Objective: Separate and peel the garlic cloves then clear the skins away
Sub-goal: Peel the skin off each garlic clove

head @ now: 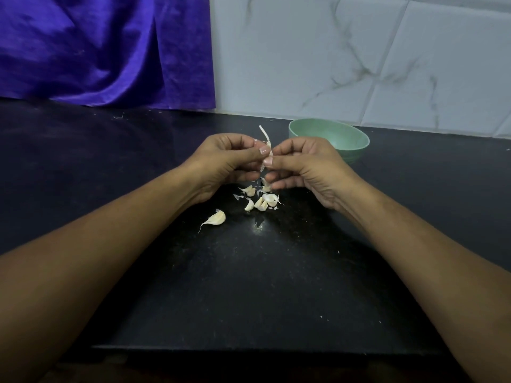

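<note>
A pale garlic clove with a papery white skin strip (pixel 265 134) is pinched between the two grips, held above the counter; the strip rises above the fingertips and a smaller shred hangs below them. The left grip (pixel 229 158) closes thumb and forefinger on the clove from one side; the right grip (pixel 307 164) closes thumb and forefinger on it from the other, with its remaining fingers loosely curled beneath. Directly below both grips, on the black speckled stone counter (pixel 276 272), lies a cluster of loose cream-coloured garlic cloves and skin flakes (pixel 261 201). A single unpeeled cream clove with a thin tail (pixel 215 218) lies apart from the cluster, below the left grip and nearer the person. A shallow pale green bowl (pixel 337 134) stands just behind the right grip; whether it holds anything cannot be told. Farther back, beyond the left grip, hangs a glossy purple cloth (pixel 105 51); beyond the right grip rises a white marble-veined tiled wall (pixel 359 64).
</note>
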A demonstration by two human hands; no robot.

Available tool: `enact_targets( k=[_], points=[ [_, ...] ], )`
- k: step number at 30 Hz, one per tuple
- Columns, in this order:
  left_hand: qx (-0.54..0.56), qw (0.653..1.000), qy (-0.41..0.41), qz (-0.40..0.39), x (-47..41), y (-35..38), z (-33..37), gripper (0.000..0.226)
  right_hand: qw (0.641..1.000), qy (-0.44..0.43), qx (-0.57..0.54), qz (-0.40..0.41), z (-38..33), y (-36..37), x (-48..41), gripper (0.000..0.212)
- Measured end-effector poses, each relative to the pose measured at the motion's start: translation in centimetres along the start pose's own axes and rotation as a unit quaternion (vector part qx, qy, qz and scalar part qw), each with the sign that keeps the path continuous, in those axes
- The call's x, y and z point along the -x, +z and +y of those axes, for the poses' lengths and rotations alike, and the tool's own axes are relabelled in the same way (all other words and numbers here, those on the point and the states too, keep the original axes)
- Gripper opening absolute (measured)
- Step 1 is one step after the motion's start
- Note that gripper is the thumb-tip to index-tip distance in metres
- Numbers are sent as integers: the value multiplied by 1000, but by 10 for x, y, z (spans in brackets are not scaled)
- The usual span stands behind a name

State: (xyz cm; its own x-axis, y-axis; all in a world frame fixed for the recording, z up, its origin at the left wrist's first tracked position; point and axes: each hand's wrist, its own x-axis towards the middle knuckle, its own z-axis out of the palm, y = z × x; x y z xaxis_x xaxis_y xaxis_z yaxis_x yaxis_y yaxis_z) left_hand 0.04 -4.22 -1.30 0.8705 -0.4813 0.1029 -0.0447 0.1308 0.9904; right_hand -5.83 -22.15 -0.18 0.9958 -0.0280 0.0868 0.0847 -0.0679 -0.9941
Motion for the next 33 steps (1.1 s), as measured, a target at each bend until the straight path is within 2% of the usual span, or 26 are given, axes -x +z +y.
enact_targets(
  k=[3,8,15,21,33],
  points=[
    [-3,1000,8,-9,1,2,1,26,1000,-1,-2,-7,-1,-2,0,28],
    [-6,999,40,-10,2,-1,1,21,1000,4,-17,-24,-2,-3,0,20],
    [-21,999,42,-2,1,-3,-2,19,999,8,-19,-27,1,-1,-1,13],
    [3,999,54,3,2,2,1,22,998,-7,-40,-37,-1,-2,-2,24],
    [1,998,49,29,4,8,0,7,999,-4,-30,-43,-3,-4,-2,24]
  ],
)
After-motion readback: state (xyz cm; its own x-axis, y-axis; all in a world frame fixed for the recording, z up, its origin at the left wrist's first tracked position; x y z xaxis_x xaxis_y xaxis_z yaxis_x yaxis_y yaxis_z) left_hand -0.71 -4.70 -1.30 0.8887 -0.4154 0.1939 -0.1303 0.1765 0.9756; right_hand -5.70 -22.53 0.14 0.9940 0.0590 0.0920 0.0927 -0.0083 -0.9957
